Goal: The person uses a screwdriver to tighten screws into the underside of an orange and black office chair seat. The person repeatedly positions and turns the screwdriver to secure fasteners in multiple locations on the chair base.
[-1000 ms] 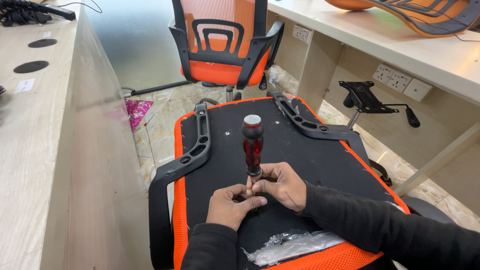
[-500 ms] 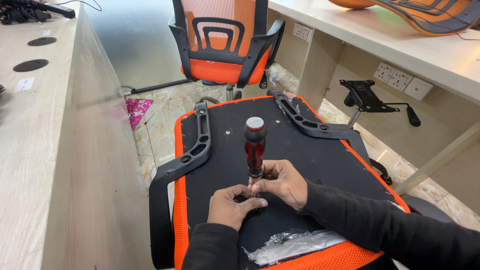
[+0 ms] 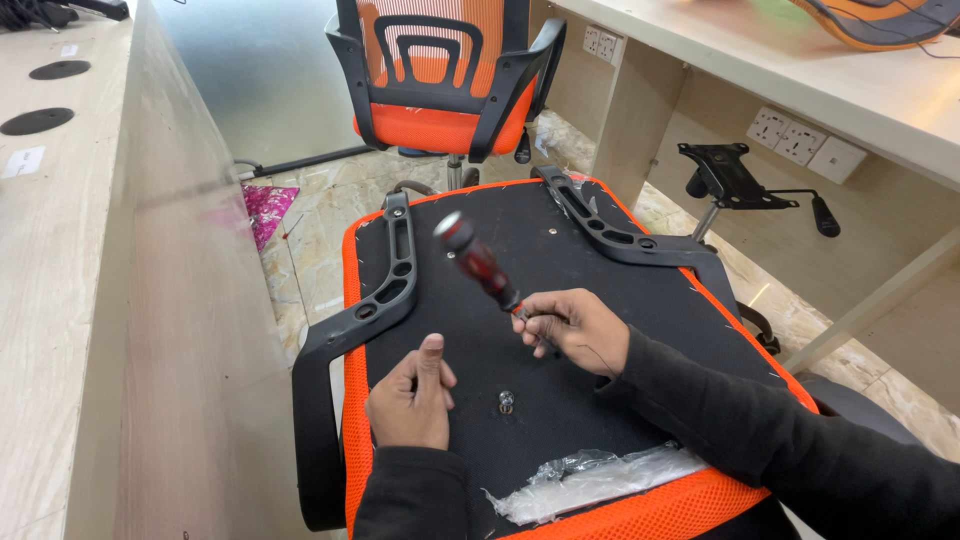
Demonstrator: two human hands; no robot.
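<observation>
While the left hand (image 3: 412, 392) is resting loosely curled on the upturned seat (image 3: 560, 400), the right hand (image 3: 570, 325) is gripping the screwdriver (image 3: 478, 262) — lifted off the seated bolt (image 3: 506, 401).

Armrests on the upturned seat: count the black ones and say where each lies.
2. One armrest lies along the seat base's left edge, beside the left hand. The other armrest lies along the right edge, beyond the right hand holding the screwdriver.
</observation>
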